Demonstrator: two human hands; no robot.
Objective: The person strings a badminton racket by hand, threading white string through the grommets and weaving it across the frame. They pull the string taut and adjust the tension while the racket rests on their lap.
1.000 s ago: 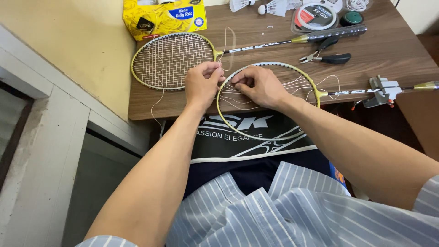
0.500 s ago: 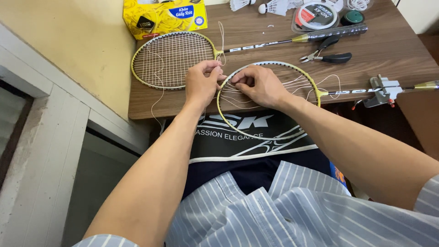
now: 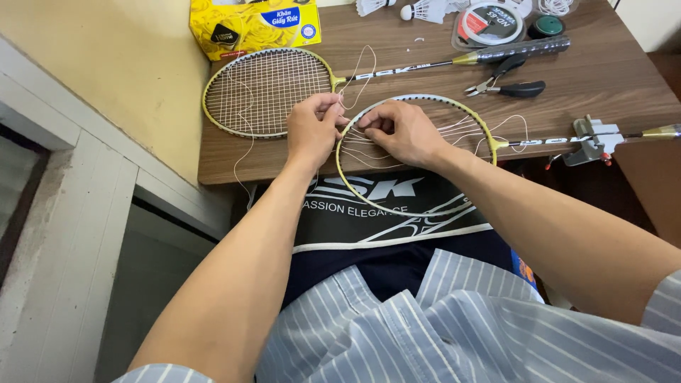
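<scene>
Yellow racket frame (image 3: pixel 469 116) under both hands, left hand (image 3: pixel 312 131) and right hand (image 3: pixel 401 131) pinching its white strings (image 3: pixel 369 145)

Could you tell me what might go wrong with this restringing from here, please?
The loose string trails over the table edge and the finished racket; it may snag. The frame overhangs the table, steadied only by the left hand and right hand, so it could tip. The slack strings might tangle.

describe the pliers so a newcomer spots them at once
On the wooden desk, look right of the strung racket, just below its dark grip. The pliers lie there: black handles, metal jaws, the only hand tool among rackets and string.
</scene>
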